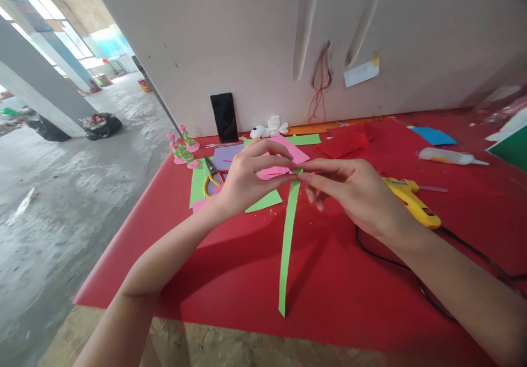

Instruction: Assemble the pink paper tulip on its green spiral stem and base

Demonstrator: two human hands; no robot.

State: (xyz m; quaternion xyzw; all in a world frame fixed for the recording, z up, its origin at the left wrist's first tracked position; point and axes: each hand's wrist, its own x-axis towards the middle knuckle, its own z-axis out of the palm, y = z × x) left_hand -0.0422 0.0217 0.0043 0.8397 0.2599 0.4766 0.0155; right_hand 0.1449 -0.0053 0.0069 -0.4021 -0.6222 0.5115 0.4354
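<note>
A long, narrow green paper strip [289,235] hangs toward me, its upper end pinched between the fingertips of both hands. My left hand [257,172] is closed on that end from the left, thumb below and fingers above. From the right, my right hand [346,185] pinches the same end between thumb and forefinger. The fingertips of the two hands meet, so the strip's very top is mostly hidden. Behind my left hand lie green paper [267,201], pink paper [294,148] and scissors [212,177] with yellow and red handles.
A yellow glue gun [415,202] with a black cord lies right of my right hand. Beyond it are a glue bottle [447,156] and blue paper [434,135]. A phone [224,117] leans on the wall. Small pink-and-green paper flowers [183,147] stand at the red table's [206,279] left edge.
</note>
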